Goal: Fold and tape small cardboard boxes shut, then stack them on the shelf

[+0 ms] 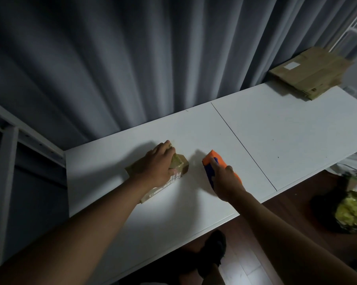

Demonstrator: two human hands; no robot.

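Note:
A small brown cardboard box [182, 162] lies on the white shelf board [276, 140], left of its middle. My left hand [157, 165] lies over the top of the box with fingers curled round its far end. To the right, my right hand [225, 179] grips an orange and blue tape dispenser [211, 159] that rests on the board, a short gap from the box. A pile of flattened cardboard boxes [311, 73] sits at the far right end of the board.
Grey curtains [132, 58] hang right behind the board. A white metal frame [7, 161] stands at the left. Below the front edge are a dark wooden floor [297, 233], a black and yellow bag [350, 212] at the right, and my foot in a dark shoe [212, 254].

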